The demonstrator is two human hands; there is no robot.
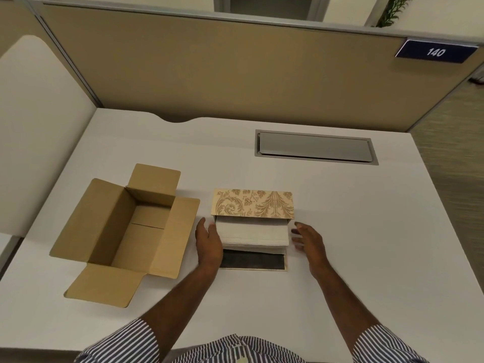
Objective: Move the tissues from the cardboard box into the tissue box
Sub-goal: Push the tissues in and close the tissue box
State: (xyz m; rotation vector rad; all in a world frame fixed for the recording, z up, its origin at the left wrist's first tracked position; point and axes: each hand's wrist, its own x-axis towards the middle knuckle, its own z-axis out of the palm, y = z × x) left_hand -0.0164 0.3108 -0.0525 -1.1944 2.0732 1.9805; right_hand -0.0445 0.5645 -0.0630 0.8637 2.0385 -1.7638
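A brown cardboard box (125, 231) stands open on the left of the white desk, flaps spread, with nothing visible inside. To its right is a patterned beige tissue box (252, 203), its near side open and a dark flap (252, 259) folded down onto the desk. A white stack of tissues (254, 234) sticks halfway out of that opening. My left hand (209, 243) rests against the stack's left end with fingers apart. My right hand (307, 239) hovers just off the stack's right end, fingers spread, holding nothing.
A grey cable hatch (315, 150) is set into the desk at the back right. A tan partition wall (235, 74) rises behind the desk, with a blue sign reading 140 (436, 51). The desk's near edge is close to my striped shirt.
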